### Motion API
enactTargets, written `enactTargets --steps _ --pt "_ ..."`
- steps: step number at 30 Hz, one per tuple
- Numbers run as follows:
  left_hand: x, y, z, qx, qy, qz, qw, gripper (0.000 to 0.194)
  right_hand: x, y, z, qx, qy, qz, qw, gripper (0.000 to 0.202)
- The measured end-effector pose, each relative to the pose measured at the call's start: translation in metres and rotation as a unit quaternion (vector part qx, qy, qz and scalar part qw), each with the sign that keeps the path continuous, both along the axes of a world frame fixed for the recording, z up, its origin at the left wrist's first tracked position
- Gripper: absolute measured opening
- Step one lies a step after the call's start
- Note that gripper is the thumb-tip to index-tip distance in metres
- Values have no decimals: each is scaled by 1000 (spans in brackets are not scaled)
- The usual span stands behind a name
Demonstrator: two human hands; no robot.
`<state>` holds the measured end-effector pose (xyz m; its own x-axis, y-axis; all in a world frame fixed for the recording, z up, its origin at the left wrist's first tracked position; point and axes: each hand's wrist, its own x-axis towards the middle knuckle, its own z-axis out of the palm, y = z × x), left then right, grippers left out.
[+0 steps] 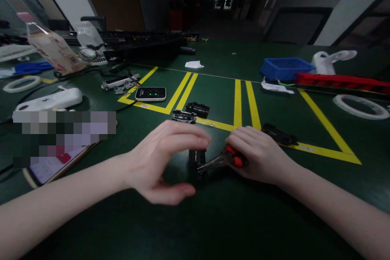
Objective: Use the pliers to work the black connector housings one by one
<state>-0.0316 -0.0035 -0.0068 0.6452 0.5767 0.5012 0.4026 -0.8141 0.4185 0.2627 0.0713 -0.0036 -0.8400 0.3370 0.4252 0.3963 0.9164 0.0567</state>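
My right hand (254, 154) grips a pair of long-nose pliers (215, 161) by the red and black handles. The pliers' tips touch or lie just over the end of a small black part (198, 156) on the table. Around the left side of that part curves my left hand (166, 158), thumb and fingers apart, holding nothing that I can see; its fingers hide some of the part. Beyond my hands lie two more black parts, one with silvery metal (184, 116) and one plain black (198, 109). Another black part (279, 134) rests just past my right hand.
Yellow tape (242, 103) marks boxes on the green table. A phone (63, 158) and a white device (50, 99) lie left, with a small lit box (150, 94) further in. A bottle (53, 44) stands behind them. To the right are a blue bin (284, 69) and a tape roll (361, 107).
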Motion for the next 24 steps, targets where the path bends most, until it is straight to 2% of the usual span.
enactTargets --steps 2,5,12,19,24 --pt "3 32 6 -18 66 -6 998 82 0 0 0 4 0 2 1000 7" --pt "6 48 10 -39 128 -36 990 91 -1 1 0 6 1 5 1000 6" --pt "7 42 4 -69 132 -50 988 68 1 4 -8 9 15 3 1000 7" --pt "11 39 9 -144 51 42 987 80 4 5 -9 7 25 -28 999 8" --pt "21 31 13 -235 -12 99 967 54 5 5 -10 -6 27 -56 998 8"
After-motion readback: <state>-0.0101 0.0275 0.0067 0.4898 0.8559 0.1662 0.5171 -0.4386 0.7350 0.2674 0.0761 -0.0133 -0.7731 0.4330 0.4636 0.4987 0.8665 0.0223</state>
